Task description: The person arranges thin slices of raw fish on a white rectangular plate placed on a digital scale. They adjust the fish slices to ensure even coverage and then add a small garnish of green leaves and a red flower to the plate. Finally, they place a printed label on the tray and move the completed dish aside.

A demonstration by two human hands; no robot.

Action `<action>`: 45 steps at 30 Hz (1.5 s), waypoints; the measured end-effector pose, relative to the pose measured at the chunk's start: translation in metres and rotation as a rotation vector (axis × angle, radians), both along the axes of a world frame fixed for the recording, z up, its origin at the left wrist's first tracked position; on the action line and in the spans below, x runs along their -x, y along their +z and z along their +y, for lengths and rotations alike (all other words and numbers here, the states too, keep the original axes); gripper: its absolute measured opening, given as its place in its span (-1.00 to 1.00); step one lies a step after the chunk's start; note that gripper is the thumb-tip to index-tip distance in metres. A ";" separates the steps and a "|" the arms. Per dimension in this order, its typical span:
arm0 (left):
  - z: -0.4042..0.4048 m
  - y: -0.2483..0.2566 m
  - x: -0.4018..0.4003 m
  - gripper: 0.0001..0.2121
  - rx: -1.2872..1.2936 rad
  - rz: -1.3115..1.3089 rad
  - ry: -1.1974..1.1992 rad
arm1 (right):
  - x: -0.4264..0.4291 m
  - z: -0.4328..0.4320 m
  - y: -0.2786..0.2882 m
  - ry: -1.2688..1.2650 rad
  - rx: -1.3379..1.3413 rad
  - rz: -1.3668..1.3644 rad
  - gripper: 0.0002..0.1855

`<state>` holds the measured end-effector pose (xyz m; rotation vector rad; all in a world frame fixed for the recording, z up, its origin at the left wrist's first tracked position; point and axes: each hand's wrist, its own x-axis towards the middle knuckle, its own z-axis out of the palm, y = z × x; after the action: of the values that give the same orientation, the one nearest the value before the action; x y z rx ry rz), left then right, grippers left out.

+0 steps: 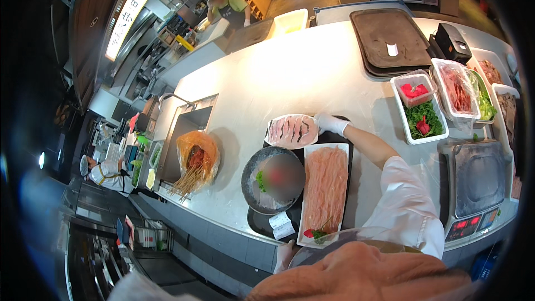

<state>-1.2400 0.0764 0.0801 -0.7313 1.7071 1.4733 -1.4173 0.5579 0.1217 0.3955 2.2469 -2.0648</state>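
My right hand [331, 125], in a white glove, is at the far edge of a black tray [294, 210], against a small white plate [313, 137] of pale slices with dark strips. Near the tray's front edge my left hand [284, 256], also gloved, has its thumb at the rim; its lower part is hidden. A long white dish [301, 234] of pale pink meat strips lies on the tray, with a green and red garnish at its near end. To its left are a round grey bowl [249, 190] with greens, its middle blurred, and paper slips [281, 224].
An orange bag [212, 146] with skewers stands beside the sink [196, 119]. On the right are a scale [478, 179], a white tray of greens [440, 136], meat trays and stacked brown trays [386, 33]. Two workers [230, 6] [109, 173] stand farther off.
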 end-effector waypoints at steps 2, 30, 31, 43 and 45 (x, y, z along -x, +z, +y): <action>-0.030 -0.048 0.022 -0.76 0.116 0.046 -0.180 | 0.006 0.010 -0.020 -0.066 -0.076 0.036 -0.70; -0.016 -0.044 0.028 -0.75 0.273 0.215 -0.374 | -0.067 0.254 0.015 -1.496 -0.600 0.217 -0.81; -0.014 -0.042 0.030 -0.75 0.276 0.213 -0.373 | -0.066 0.263 0.013 -1.532 -0.640 0.162 -0.80; -0.008 -0.034 0.031 -0.75 0.348 0.160 -0.359 | -0.064 0.318 -0.015 -1.688 -0.341 -0.189 -0.73; -0.009 -0.028 0.027 -0.75 0.362 0.157 -0.355 | -0.056 0.316 -0.023 -1.682 -0.310 -0.138 -0.70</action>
<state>-1.2669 0.0674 0.0521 -0.4674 2.1285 1.0118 -1.3612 0.8737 0.0983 3.0572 2.1510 -1.6196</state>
